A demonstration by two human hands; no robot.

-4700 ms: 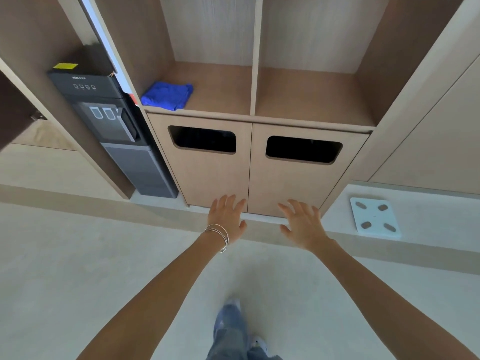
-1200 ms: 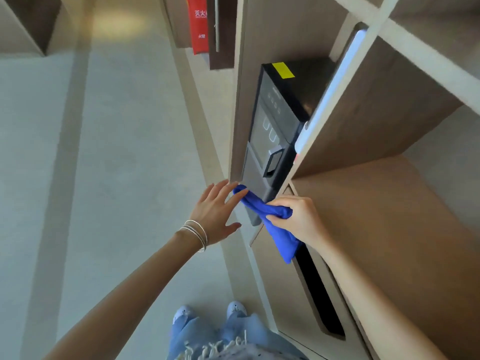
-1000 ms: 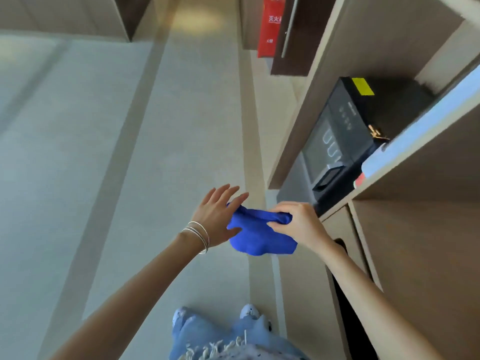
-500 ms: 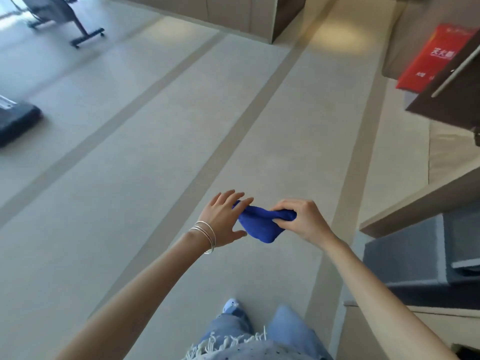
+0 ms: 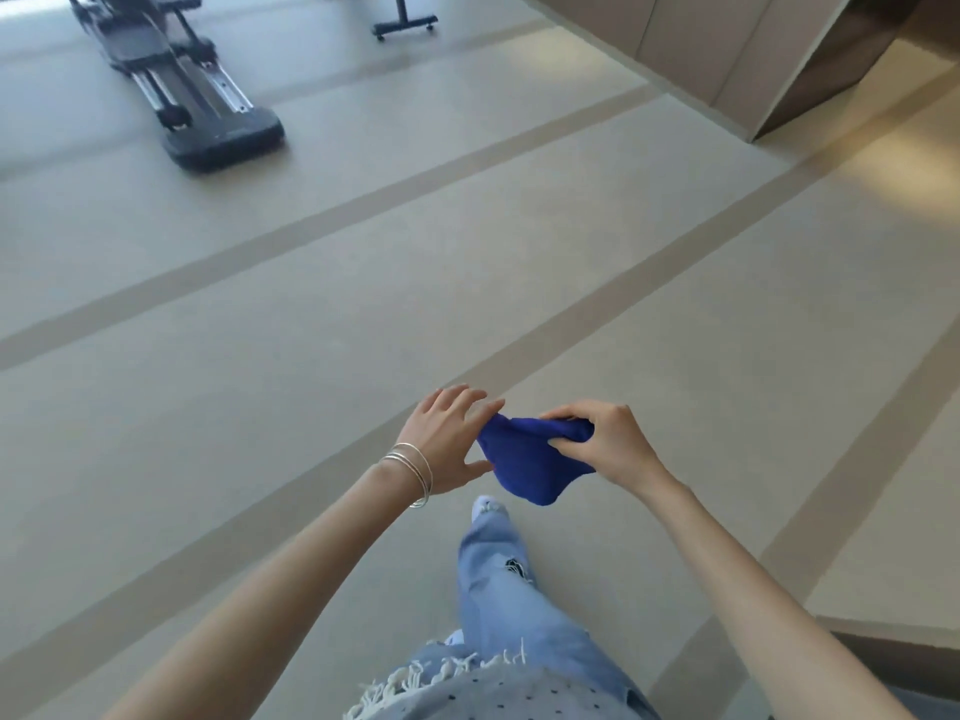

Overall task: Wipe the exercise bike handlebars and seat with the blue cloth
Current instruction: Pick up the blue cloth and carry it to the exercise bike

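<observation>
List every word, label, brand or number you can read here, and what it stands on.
None readable. The blue cloth, the exercise machine and the cabinets show no legible print; any marking on the machine is too small and blurred to tell.

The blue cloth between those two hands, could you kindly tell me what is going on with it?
A person on the pale striped floor holds a crumpled blue cloth out in front. The right hand grips one end with curled fingers; the left hand lays straight fingers against the other end. A dark exercise machine stands far off at upper left, and no handlebars or seat show, so wiping has not begun.
</observation>
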